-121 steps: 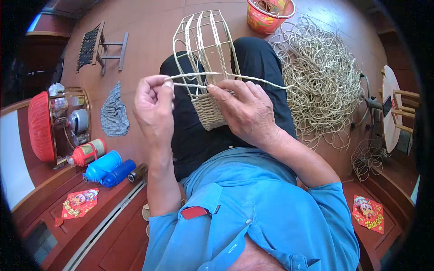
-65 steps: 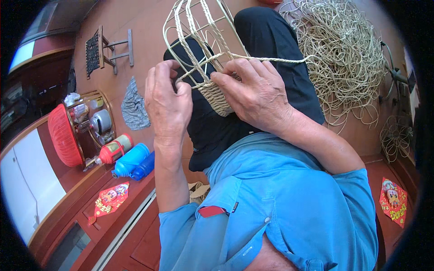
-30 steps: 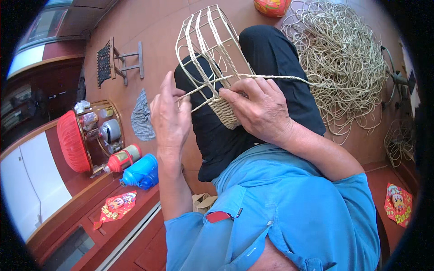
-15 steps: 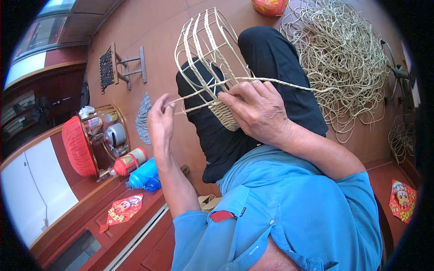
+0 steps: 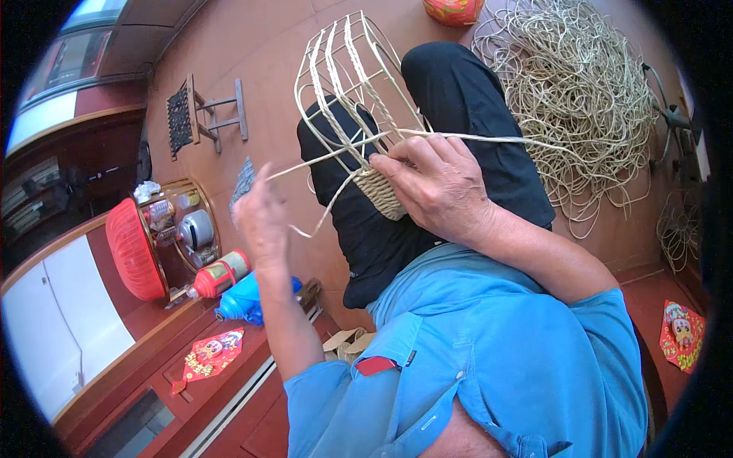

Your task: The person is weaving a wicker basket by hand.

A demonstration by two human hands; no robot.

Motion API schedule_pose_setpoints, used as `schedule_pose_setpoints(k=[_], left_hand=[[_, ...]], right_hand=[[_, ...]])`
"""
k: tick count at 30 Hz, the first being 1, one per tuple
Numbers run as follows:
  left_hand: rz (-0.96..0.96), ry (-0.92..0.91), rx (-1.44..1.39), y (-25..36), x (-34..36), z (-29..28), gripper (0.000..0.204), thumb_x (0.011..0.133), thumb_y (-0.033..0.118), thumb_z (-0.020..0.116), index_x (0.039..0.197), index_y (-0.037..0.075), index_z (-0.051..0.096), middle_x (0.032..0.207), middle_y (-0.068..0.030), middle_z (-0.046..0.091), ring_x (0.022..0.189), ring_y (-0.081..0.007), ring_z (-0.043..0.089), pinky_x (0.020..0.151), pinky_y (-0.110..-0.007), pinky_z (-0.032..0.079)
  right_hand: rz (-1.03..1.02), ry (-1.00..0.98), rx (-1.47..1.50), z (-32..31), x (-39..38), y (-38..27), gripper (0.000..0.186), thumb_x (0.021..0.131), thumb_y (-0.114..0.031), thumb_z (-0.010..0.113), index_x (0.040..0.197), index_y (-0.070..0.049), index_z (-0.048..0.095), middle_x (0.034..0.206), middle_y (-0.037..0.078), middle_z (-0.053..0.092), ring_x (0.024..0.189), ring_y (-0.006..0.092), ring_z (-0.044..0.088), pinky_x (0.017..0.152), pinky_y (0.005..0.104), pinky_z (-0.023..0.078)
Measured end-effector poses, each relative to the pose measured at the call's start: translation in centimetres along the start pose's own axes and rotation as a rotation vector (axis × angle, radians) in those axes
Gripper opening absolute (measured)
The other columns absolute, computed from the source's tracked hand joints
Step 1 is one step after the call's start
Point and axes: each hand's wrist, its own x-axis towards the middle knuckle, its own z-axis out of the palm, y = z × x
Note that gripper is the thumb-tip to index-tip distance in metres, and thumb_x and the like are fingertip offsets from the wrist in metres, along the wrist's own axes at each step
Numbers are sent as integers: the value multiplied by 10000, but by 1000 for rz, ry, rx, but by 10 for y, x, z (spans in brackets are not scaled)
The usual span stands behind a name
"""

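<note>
Above my lap a basket frame (image 5: 324, 91) of thin pale rods tilts away from me, with straw cords running lengthwise along it. Its near end carries a tightly woven section (image 5: 382, 195). My right hand (image 5: 443, 179) is closed on the basket at the edge of this weave, thumb and fingers pinching; what lies under the fingers is hidden. A straw cord (image 5: 328, 156) runs taut across the frame to my left hand (image 5: 262, 217), which is smeared by motion but seems closed on it. A second, loose cord end (image 5: 324, 217) dangles from the weave.
A large heap of straw cord (image 5: 573, 107) lies on the floor at right, one strand leading to the basket. A small wooden stool (image 5: 202, 114) stands at far left. Thermos flasks (image 5: 221, 275), a red basket cover (image 5: 131, 248) and jars are at left.
My left hand has moved left and a little down, drawing one cord out straight. The other cord, stretched before, now hangs loose and bent. My right hand stays at the weave.
</note>
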Motion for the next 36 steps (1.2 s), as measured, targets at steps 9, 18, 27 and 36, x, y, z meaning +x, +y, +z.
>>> schedule_pose_setpoints(k=[9,18,27,36], left_hand=[[108,23,-121,30,-1,-15,614,954,126,764,1543,91,592,1191,-218,769,1122,-380,732,980,-479,554],[60,-241,-473,57,1,-21,326,1111,181,617,1398,56,708,955,-190,771,827,-282,755,745,-366,573],[-569,-73,-143,-290,-46,7,540,1029,148,636,1546,-1,583,1142,-93,775,828,-181,739,681,-356,566],[29,-145,-742,98,-3,-20,338,1087,164,707,1385,6,714,991,-68,777,780,-81,619,713,-266,529]], right_hand=[[-8,-16,16,0,0,-3,323,897,-177,749,1218,-143,761,1061,11,610,923,199,606,800,360,457],[14,-10,13,-1,0,0,314,899,-181,757,1211,-147,766,1065,18,612,971,200,626,833,375,476],[-6,-17,40,7,4,-3,293,902,-177,741,1193,-150,773,1055,19,609,995,202,627,871,365,494],[9,-9,29,0,3,-2,321,857,-154,780,1178,-152,778,1070,18,631,986,206,639,855,376,494]])
